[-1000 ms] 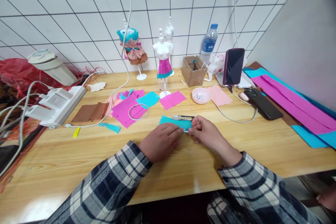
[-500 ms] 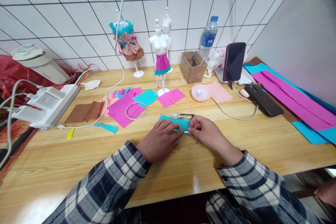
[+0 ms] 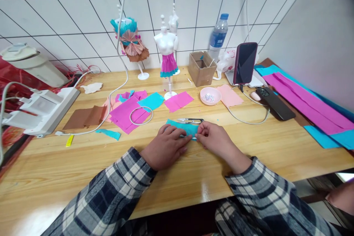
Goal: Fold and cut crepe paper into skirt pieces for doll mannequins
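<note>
A small teal paper piece [image 3: 188,128] lies on the wooden table [image 3: 110,177] between my hands, with a thin white strip along its near edge. My left hand [image 3: 167,143] rests flat over the paper's left part, fingers stretched out. At the right end, the thumb and forefinger of my right hand [image 3: 214,138] are pinched on the paper's near corner. Black-handled thread snips [image 3: 190,121] lie just beyond the paper, near my right fingertips. Part of the teal paper is hidden under my left fingers.
Behind stand a mannequin in a pink skirt [image 3: 168,65], a dressed mannequin [image 3: 134,46], a cardboard box [image 3: 201,73] and a bottle [image 3: 218,37]. Magenta paper [image 3: 128,116], a pink bowl [image 3: 206,101], phones [image 3: 279,107] and a power strip [image 3: 54,110] surround the work area.
The view has shifted slightly, moving the scene a little left. The white strip shows less between my hands; both hands keep nearly the same pose.
</note>
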`<action>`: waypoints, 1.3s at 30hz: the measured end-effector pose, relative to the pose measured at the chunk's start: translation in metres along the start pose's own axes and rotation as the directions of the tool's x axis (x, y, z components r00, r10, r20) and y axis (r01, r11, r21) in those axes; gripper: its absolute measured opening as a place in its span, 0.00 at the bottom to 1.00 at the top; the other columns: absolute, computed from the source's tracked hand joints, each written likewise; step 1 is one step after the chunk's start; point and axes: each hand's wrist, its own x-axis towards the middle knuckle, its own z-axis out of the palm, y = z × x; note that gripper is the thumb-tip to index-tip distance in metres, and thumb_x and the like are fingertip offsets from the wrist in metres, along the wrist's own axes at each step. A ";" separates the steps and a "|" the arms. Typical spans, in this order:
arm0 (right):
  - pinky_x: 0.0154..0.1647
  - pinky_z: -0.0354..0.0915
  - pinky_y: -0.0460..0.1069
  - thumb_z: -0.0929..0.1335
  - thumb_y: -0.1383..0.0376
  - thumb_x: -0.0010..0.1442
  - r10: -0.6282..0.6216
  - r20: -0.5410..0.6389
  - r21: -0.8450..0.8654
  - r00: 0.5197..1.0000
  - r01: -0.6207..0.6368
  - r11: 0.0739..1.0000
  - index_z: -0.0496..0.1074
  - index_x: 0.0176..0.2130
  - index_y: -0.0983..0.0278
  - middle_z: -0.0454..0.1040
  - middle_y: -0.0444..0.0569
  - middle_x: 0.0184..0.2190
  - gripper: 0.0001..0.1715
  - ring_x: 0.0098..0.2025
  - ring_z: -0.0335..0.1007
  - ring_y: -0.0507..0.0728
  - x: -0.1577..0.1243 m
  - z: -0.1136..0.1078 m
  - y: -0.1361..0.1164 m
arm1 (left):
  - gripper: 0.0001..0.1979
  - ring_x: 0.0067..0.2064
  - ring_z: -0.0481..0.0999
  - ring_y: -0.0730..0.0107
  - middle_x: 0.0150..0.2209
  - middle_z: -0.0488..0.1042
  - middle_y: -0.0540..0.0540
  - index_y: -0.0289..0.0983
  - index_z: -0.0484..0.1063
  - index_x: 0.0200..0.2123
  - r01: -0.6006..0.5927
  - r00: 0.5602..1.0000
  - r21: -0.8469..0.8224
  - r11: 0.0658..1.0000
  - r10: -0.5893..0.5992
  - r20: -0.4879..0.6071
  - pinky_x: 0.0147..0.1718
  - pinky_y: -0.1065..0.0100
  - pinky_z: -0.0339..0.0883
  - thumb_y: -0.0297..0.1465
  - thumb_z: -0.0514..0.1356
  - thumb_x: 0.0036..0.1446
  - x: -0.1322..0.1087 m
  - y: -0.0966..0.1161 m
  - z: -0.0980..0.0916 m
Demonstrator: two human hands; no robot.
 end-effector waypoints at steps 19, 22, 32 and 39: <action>0.27 0.54 0.44 0.67 0.69 0.51 -0.040 -0.045 -0.213 0.998 0.030 0.977 0.69 0.27 0.61 0.73 0.40 0.23 0.03 0.26 0.66 0.51 0.000 -0.003 -0.012 | 0.19 0.51 0.63 0.58 0.49 0.71 0.46 0.46 0.64 0.57 0.018 1.000 -0.016 1.000 -0.018 0.005 0.57 0.48 0.44 0.37 0.50 0.64 -0.001 0.002 -0.001; 0.26 0.53 0.44 0.67 0.69 0.51 -0.051 -0.045 -0.227 0.998 0.040 0.973 0.69 0.27 0.61 0.72 0.40 0.23 0.03 0.26 0.65 0.51 -0.001 -0.003 -0.014 | 0.19 0.51 0.64 0.58 0.49 0.71 0.45 0.46 0.63 0.58 0.009 1.000 -0.009 1.000 -0.009 -0.008 0.57 0.49 0.44 0.37 0.50 0.64 -0.001 0.002 0.000; 0.26 0.52 0.46 0.66 0.69 0.53 -0.079 -0.039 -0.290 0.996 0.065 0.955 0.68 0.28 0.61 0.72 0.42 0.23 0.03 0.26 0.65 0.51 -0.005 -0.002 -0.018 | 0.20 0.50 0.64 0.57 0.48 0.70 0.44 0.45 0.62 0.58 0.021 1.000 0.036 0.999 -0.022 0.015 0.53 0.51 0.49 0.38 0.50 0.64 -0.001 0.009 -0.001; 0.26 0.54 0.45 0.68 0.63 0.53 -0.042 -0.032 -0.204 0.999 0.035 0.978 0.68 0.33 0.60 0.73 0.40 0.22 0.04 0.25 0.66 0.52 -0.004 -0.007 -0.011 | 0.18 0.50 0.64 0.57 0.46 0.71 0.45 0.47 0.64 0.56 0.059 0.998 0.097 0.994 -0.057 -0.021 0.55 0.49 0.47 0.37 0.52 0.63 -0.001 0.013 0.000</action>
